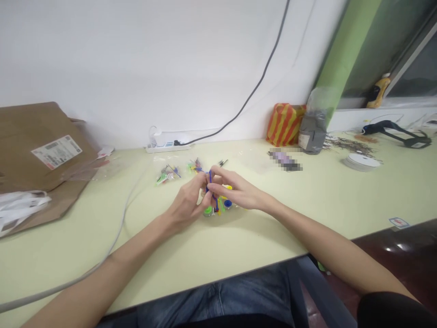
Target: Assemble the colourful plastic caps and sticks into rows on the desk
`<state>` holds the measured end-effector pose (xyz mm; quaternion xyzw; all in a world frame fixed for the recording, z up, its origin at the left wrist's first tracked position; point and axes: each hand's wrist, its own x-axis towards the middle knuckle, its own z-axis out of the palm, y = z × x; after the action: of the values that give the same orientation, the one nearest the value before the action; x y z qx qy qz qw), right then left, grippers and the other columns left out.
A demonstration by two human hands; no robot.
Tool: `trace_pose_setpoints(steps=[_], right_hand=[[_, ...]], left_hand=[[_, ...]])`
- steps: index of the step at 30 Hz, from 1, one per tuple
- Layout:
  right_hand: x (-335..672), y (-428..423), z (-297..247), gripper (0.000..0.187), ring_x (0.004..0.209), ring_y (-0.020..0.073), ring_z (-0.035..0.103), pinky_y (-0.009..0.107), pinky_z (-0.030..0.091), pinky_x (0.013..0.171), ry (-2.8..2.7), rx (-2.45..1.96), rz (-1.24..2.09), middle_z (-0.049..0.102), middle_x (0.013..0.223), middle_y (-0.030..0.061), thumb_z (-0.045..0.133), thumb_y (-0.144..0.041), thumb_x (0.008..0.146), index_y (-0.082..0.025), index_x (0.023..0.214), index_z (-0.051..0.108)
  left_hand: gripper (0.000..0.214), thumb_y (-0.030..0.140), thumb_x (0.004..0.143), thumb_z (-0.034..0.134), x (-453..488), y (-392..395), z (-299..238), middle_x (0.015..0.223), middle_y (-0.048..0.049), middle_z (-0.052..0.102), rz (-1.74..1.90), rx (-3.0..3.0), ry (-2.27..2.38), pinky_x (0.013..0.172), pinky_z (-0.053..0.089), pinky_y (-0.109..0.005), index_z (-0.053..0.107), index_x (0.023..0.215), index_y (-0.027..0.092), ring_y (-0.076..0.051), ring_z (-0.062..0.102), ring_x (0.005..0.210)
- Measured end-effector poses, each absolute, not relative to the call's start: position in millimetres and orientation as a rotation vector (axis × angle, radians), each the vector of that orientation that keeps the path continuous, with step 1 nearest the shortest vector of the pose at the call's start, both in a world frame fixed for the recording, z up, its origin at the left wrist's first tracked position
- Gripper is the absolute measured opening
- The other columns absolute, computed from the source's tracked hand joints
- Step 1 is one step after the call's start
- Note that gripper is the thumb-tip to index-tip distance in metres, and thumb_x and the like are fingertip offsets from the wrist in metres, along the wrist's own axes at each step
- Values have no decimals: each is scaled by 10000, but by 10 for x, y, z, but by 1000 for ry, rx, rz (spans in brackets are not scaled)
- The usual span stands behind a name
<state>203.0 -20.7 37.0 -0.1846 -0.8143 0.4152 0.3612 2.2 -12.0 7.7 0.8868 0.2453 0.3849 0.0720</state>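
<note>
My left hand [187, 202] and my right hand [235, 189] meet above the pale green table [239, 246], fingers pinched together on a small blue plastic piece [212, 187] held upright between them. Under the hands lies a cluster of small coloured plastic parts [218, 207], green, blue and yellow. Two more small heaps of coloured parts [167, 174] lie a little farther back, toward the wall.
A brown paper bag [41, 150] with white straps sits at the left. A white power strip [167, 146] with a dark cable lies by the wall. A grey cable [119, 228] crosses the table. A striped pouch [285, 124], a grey bag [312, 132] and a tape roll [362, 161] stand right.
</note>
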Motion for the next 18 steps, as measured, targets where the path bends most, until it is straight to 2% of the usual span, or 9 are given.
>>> trace_pose_setpoints(steps=[3,5,9,12,15,18], right_hand=[[2042,-195,381,207,531,99,453,219,386,539,-2013,-449,1262,486,624,-66,461,-361,1008,-222,867,403],[2065,-143,380,237,472,88,360,211,327,492,-1971,-473,1270,398,556,-93,458,-372,1003,-225,831,385],[2178,25,397,285,587,96,438,222,349,574,-2002,-667,895,495,641,-39,440,-345,987,-191,748,458],[2302,149,415,310,586,90,408,236,307,580,-2066,-915,615,471,620,-31,465,-274,932,-152,660,552],[2417,242,412,278,514,83,341,255,255,536,-2157,-1141,573,421,540,-48,489,-239,872,-129,660,632],[2486,303,385,246,515,86,367,255,249,525,-2224,-1262,572,452,533,-40,516,-229,825,-122,648,648]], left_hand=[[79,174,929,410,13,-140,89,801,-7,587,1158,2660,674,687,453,-283,448,991,204,-156,563,709],[64,181,920,390,-6,-133,93,805,-13,538,1165,2692,677,675,438,-289,448,932,204,-157,528,704],[53,175,913,401,-39,-112,92,765,6,503,1104,2710,762,647,414,-278,445,909,205,-140,485,649],[49,182,918,413,-36,-115,84,733,18,515,1056,2698,840,612,400,-264,456,913,204,-128,477,608],[46,187,919,423,-25,-122,75,698,35,509,1034,2703,877,576,382,-251,465,906,204,-113,448,557],[45,192,920,430,-24,-118,67,695,35,523,1032,2712,889,568,384,-243,472,909,202,-108,459,551]])
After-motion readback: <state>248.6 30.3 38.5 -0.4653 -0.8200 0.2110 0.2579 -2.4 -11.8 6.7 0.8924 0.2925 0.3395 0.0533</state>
